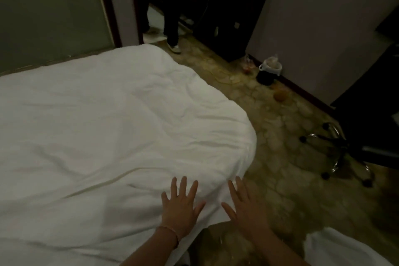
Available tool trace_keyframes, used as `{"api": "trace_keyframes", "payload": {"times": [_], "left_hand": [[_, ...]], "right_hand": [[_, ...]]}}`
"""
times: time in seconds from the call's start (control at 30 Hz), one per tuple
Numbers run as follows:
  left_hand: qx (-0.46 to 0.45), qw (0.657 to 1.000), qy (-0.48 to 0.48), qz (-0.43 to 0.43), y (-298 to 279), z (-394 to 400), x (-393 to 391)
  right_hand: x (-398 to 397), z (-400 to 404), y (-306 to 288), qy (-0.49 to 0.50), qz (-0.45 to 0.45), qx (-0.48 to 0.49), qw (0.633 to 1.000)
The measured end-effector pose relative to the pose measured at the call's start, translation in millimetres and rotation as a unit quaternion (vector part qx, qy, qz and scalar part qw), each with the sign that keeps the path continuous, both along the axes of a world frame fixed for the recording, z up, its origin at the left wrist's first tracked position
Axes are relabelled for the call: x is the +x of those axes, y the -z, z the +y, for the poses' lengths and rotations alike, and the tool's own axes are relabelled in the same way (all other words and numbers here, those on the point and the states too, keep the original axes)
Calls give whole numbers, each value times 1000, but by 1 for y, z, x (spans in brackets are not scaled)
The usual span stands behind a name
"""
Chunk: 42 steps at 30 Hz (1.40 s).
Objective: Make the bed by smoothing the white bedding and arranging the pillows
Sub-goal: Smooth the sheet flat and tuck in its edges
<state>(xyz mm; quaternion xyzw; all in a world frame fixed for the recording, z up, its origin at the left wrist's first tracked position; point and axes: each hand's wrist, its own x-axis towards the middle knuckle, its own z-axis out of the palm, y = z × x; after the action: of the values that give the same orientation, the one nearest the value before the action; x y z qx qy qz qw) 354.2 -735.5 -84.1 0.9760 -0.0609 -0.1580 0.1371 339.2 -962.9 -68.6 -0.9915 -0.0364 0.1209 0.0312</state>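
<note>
Two bare hands lie flat on the white rumpled duvet [112, 127] at lower centre of the head view. Left hand [180, 207] has fingers straight and spread wide, palm down on the fabric, holding nothing; a thin pinkish band sits round its wrist. Right hand [246, 207] is just beside it, fingers also straight & spread, lying over the duvet's rounded corner at the bed edge, gripping nothing. Hands are near each other but apart.

Duvet fills the left and centre of the frame, w/ shallow creases running across it and one long fold at lower left; its far edge curves from upper centre down to the hands. No pillow can be made out; a patch of white cloth [336, 248] shows at the lower right corner, can't tell what it is.

Right of the bed: brown patterned floor [280, 157]. Small black waste bin with a white liner [268, 71] stands by the grey wall [323, 17] at upper right, a round orange-brown object [280, 94] on the floor near it. Black swivel chair base with castors [336, 151] at mid right. Upper centre: legs of a second person in dark trousers [170, 6] standing in a doorway, one light shoe near the bed's far corner. Upper left: frosted glass panel [47, 11].
</note>
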Motion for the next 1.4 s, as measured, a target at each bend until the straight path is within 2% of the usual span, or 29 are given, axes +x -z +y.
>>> {"api": "trace_keyframes", "payload": {"times": [0.17, 0.27, 0.47, 0.6, 0.87, 1.03, 1.23, 1.4], "left_hand": [[3, 1000, 5, 29, 14, -71, 40], [-2, 999, 9, 44, 19, -100, 48], [-2, 997, -15, 72, 30, -153, 66], [11, 996, -25, 85, 42, -194, 65], [22, 985, -137, 101, 101, -270, 60], [23, 993, -101, 49, 164, -289, 60], [13, 990, -94, 106, 304, -317, 60], [34, 991, -75, 107, 406, -335, 57]], "right_hand": [[48, -72, 16, -11, 20, -27, 999], [56, -105, 28, -9, 56, -29, 998], [77, -166, 36, -25, 70, -43, 996], [92, -206, 51, -84, 50, -46, 994], [149, -266, 109, -153, 40, -17, 987], [156, -267, 189, -182, 49, 28, 982], [145, -299, 342, -222, 85, 27, 971], [158, -327, 447, -262, 34, 35, 964]]}}
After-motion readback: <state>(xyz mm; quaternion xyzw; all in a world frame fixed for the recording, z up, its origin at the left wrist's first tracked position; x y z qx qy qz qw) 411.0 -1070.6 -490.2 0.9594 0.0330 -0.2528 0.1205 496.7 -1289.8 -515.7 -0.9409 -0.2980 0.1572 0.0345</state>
